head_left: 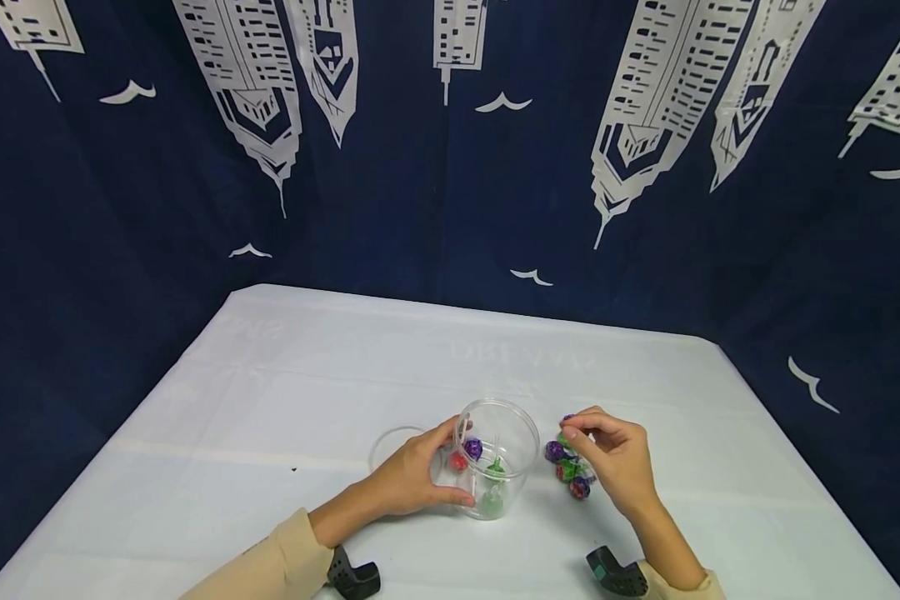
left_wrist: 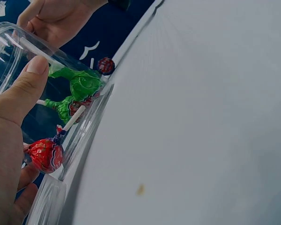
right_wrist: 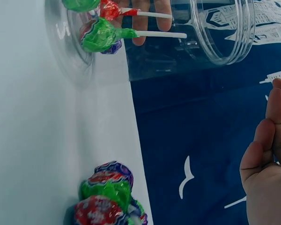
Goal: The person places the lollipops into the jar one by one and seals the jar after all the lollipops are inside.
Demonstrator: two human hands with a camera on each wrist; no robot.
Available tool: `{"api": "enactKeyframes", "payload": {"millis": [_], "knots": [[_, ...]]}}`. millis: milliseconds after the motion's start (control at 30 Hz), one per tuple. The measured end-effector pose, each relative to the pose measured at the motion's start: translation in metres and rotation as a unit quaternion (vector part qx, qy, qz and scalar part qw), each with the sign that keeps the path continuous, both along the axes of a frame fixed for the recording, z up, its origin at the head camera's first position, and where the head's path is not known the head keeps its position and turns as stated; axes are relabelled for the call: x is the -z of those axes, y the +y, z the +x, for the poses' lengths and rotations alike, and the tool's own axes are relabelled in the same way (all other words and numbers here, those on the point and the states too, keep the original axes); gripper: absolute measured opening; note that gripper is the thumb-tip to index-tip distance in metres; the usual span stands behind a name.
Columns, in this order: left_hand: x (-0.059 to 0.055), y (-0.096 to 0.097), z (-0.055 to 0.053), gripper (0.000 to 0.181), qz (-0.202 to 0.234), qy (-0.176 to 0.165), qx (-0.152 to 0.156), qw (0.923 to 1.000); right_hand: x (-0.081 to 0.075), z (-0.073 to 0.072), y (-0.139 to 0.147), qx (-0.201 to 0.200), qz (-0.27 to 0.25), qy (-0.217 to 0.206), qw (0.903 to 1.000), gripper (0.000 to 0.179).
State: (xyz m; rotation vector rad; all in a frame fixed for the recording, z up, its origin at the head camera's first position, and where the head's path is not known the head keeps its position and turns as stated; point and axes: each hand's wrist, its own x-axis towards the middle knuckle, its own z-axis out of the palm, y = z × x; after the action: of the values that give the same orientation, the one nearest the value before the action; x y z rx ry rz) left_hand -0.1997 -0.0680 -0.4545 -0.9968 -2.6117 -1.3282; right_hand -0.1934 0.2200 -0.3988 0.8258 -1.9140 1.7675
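My left hand (head_left: 412, 475) grips a clear plastic jar (head_left: 521, 446) from its left side, thumb in front and fingers behind. The jar stands upright on the table. Inside lie several wrapped lollipops, among them a red one (left_wrist: 46, 155) and a green one (right_wrist: 99, 37) with its white stick toward the mouth. To the jar's right is a small pile of lollipops (head_left: 567, 472) in purple, green and red wrappers. My right hand (head_left: 617, 454) hovers over this pile, thumb and forefinger close together. Whether anything is between those fingertips is hidden.
A clear round lid (head_left: 381, 439) lies on the white table (head_left: 307, 358), left of the jar and partly behind my left hand. A dark blue cloth (head_left: 435, 192) with white building prints hangs behind the table. Black wrist devices (head_left: 617, 573) are worn at both wrists.
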Motion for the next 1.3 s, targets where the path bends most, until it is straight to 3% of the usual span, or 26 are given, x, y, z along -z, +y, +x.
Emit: {"api": "enactKeyframes", "payload": {"millis": [400, 667, 900, 1300], "knots": [[-0.001, 0.000, 0.000, 0.106, 0.000, -0.002, -0.004, 1.0000, 0.004, 0.006, 0.014, 0.080, 0.011, -0.027, 0.9964, 0.010], [-0.001, 0.000, 0.000, 0.106, 0.008, -0.007, 0.002, 0.9999, 0.013, 0.004, 0.028, 0.146, 0.026, -0.069, 0.9865, 0.006], [0.000, 0.001, 0.000, 0.106, 0.010, -0.008, 0.002, 0.9999, 0.020, -0.002, 0.037, 0.221, 0.053, -0.135, 0.9643, 0.008], [0.001, 0.001, -0.001, 0.105, 0.016, -0.001, 0.007, 0.9998, 0.039, -0.014, 0.048, 0.297, 0.148, -0.201, 0.9218, 0.012]]}}
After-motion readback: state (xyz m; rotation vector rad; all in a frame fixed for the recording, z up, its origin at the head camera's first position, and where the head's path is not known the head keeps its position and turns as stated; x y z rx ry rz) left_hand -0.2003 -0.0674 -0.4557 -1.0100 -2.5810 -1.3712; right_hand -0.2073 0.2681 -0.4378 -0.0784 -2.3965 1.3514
